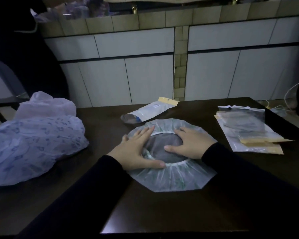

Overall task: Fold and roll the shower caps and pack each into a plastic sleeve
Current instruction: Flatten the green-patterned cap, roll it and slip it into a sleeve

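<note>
A clear shower cap with a faint green print lies spread flat on the dark table, its white elastic ring open at the middle. My left hand presses flat on the cap's left side, thumb along the elastic. My right hand presses flat on the right side, thumb inside the ring. A stack of empty plastic sleeves with tan header strips lies to the right. One packed sleeve lies just behind the cap.
A large bag of printed shower caps bulges at the table's left. Another person in dark clothes stands at the far left. White cabinets line the back, and cables lie on the floor at the far right.
</note>
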